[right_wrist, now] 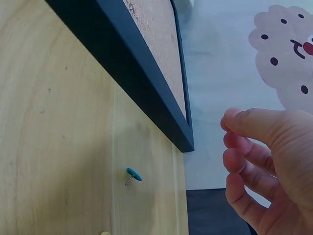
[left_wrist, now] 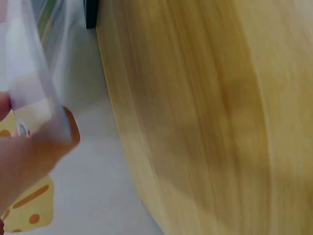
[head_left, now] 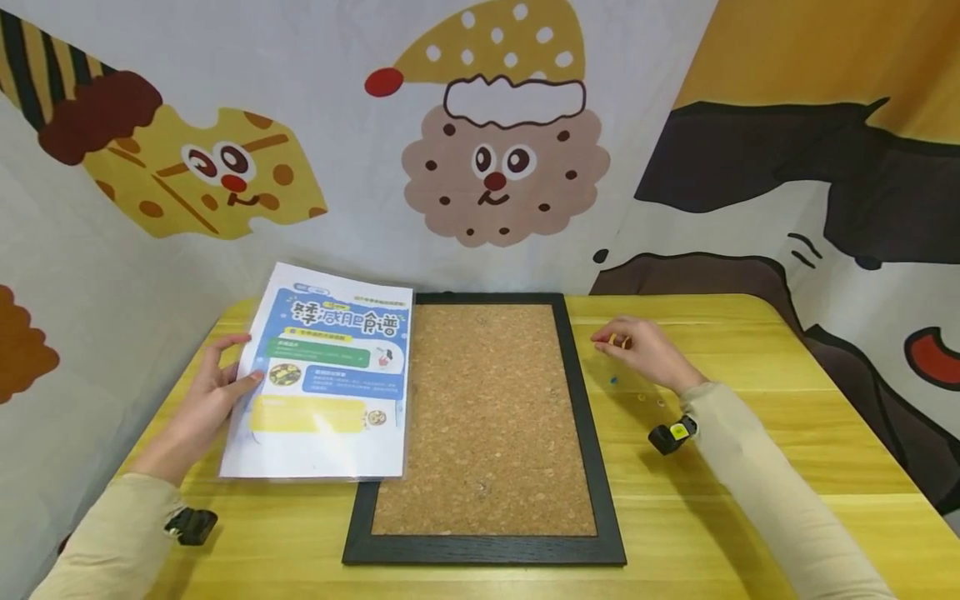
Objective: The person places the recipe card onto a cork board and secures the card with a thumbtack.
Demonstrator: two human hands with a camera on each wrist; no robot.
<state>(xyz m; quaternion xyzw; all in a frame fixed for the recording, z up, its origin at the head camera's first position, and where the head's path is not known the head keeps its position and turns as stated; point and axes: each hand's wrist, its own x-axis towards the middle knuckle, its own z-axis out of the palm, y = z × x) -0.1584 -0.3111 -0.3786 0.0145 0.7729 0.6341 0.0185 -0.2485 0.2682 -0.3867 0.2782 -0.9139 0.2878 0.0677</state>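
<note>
My left hand (head_left: 212,392) pinches the left edge of a laminated sheet (head_left: 330,450), thumb on the printed front. The sheet, blue and white with Chinese lettering, is tilted up and overlaps the left side of a black-framed cork board (head_left: 487,400). In the left wrist view the sheet (left_wrist: 32,63) is seen nearly edge-on between the fingers. Right of the board, my right hand (head_left: 637,343) pinches a small red thumbtack (head_left: 600,339) between thumb and fingers; the right wrist view hides it. A blue thumbtack (right_wrist: 134,174) lies on the table below that hand.
Two small pale tacks (head_left: 651,400) lie on the wooden table (head_left: 750,350) near the right wrist. A cloth with cartoon figures (head_left: 360,208) hangs behind the table's far edge. Each wrist wears a small black camera (head_left: 671,435).
</note>
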